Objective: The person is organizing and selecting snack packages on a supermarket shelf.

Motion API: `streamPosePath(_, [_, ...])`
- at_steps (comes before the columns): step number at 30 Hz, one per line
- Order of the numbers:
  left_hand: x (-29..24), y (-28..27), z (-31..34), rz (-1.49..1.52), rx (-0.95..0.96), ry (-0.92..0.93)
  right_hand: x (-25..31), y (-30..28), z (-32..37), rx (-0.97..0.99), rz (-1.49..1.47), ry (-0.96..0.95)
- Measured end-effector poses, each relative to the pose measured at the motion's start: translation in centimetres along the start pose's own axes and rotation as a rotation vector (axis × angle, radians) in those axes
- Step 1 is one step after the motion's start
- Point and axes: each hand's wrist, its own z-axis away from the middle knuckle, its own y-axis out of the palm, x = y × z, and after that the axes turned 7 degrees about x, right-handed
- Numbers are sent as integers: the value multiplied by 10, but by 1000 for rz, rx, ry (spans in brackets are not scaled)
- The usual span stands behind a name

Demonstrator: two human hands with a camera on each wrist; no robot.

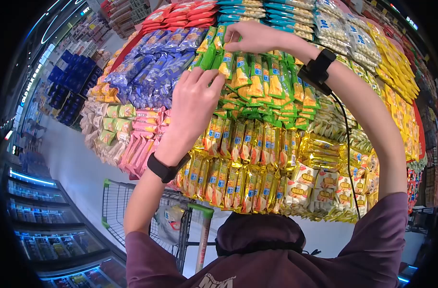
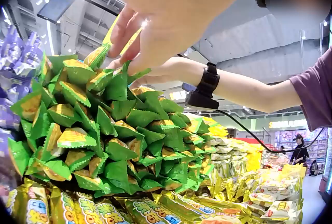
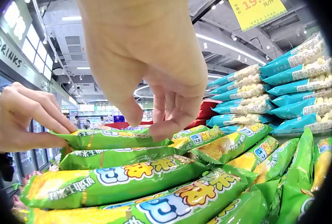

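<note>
Left hand: grip clamped on one end of a green packet. Right hand: fingers bent at its other end; clamping cannot be told. Packet lies atop the green pile, in from the display's red edge, purple packs adjoining.

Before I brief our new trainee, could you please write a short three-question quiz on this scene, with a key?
1. In the right wrist view, which hand pinches the end of a green packet?
2. True or false: only one of the person's wrists wears a black strap.
3. Which number is on the yellow price sign: (a) 9.9, (b) 19.8 or (c) 35.0?

Key:
1. The left hand.
2. False: there is a left strap and a right strap.
3. b
</note>
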Motion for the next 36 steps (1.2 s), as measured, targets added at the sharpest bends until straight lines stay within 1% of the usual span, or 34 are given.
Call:
streamPosePath(3, [6, -6, -5, -29, -140, -23, 0, 0, -5, -36, -21, -20])
streamPosePath(4, [6, -8, -4, -1, -114, -70, -1, 1, -6, -46, -66, -41])
streamPosePath(7, [5, -6, -3, 68, -97, -64, -7, 8, -15, -87, 44, -126])
streamPosePath(8, [4, -4, -1, 97, -58, -85, -9, 10, -17, -89, 70, -149])
streamPosePath(10, [2, -4, 2, 123, -66, -108, -10, 12, -16, -89, 122, -195])
streamPosePath(11, [2, -3, 2, 137, -68, -120, -12, 14, -15, -67, 110, -165])
streamPosePath(13, [2, -4, 1, 175, -104, -224, -7, 13, -9, -22, 87, -107])
streamPosePath(14, [2, -4, 0, 193, -122, -276, -7, 13, -8, -25, 92, -110])
streamPosePath(17, [7, 1, 2, 363, 111, -426, -8, 13, -6, -35, 97, -126])
streamPosePath(20, [8, 9, 1, 309, 105, -343, -9, 12, -3, -38, 99, -169])
streamPosePath(23, [16, 14, 2, 371, 49, -223, -10, 8, 3, -28, 125, -244])
streamPosePath(26, [24, 14, 2, 476, 79, -253, -8, 5, 13, -11, 143, -318])
streamPosePath(30, [29, 7, -2, 432, 75, -210, -5, 7, 15, -7, 123, -371])
streamPosePath(32, [33, 8, -2, 477, 85, -238, -6, 11, 9, -4, 114, -397])
streamPosePath(35, [33, 8, -3, 518, 95, -260, -8, 16, -2, -51, 175, -515])
streamPosePath(36, [32, 8, -3, 521, 100, -267, -7, 16, -1, -45, 172, -503])
